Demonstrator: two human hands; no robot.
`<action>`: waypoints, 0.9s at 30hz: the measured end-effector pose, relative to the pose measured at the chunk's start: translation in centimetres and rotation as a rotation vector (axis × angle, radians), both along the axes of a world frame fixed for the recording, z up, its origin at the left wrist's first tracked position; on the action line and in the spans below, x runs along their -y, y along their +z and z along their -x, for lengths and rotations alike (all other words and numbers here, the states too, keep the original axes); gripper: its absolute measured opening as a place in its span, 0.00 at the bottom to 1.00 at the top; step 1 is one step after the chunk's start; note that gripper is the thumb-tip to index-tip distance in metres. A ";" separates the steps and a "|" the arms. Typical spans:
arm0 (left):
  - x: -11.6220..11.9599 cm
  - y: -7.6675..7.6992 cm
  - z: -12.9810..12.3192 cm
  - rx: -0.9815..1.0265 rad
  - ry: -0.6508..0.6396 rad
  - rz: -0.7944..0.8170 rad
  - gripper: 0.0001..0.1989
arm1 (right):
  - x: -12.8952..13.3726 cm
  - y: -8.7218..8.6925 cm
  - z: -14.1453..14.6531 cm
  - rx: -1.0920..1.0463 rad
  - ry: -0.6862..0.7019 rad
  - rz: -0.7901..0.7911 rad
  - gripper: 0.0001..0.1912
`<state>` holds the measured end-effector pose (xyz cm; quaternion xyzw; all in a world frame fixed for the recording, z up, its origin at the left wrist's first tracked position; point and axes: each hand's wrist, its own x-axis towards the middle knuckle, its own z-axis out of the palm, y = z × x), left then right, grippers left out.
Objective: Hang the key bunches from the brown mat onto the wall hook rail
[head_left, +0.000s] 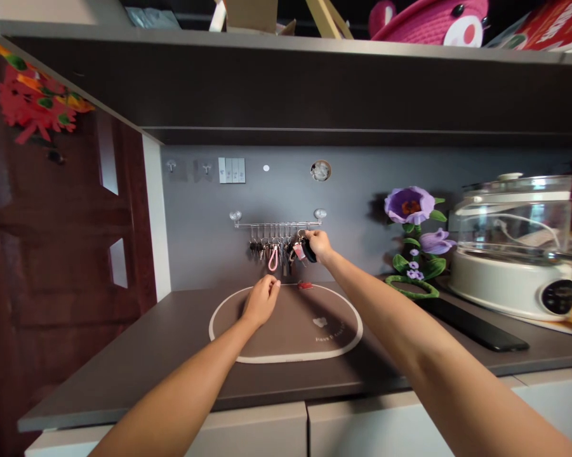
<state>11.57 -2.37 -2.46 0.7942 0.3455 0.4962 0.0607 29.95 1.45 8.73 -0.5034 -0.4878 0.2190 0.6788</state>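
A clear hook rail (279,224) is fixed to the grey wall, with several bunches of keys (261,247) hanging from it. A pink loop strap (273,258) hangs among them. At the rail's right end, my right hand (319,246) is closed on a black key fob (309,250), beside a pink-and-white tag (298,250). My left hand (263,297) is low over the brown oval mat (286,336), its fingers curled together; whatever they hold, if anything, is hidden. A small red item (305,285) lies at the mat's back edge.
On the right of the counter (171,355) stand a purple crochet flower (409,206), a black phone (473,324) and a white appliance with a clear top (509,279). A shelf (286,82) overhangs the counter. Wall switches (232,171) sit above the rail.
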 end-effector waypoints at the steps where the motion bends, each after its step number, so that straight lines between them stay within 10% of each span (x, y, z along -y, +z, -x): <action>1: 0.0 0.0 0.0 0.002 -0.001 0.003 0.12 | -0.3 0.0 0.0 -0.014 0.005 0.008 0.10; 27: -0.3 0.0 0.1 0.031 -0.011 0.023 0.11 | -2.6 -2.4 -0.6 -0.026 0.082 0.054 0.11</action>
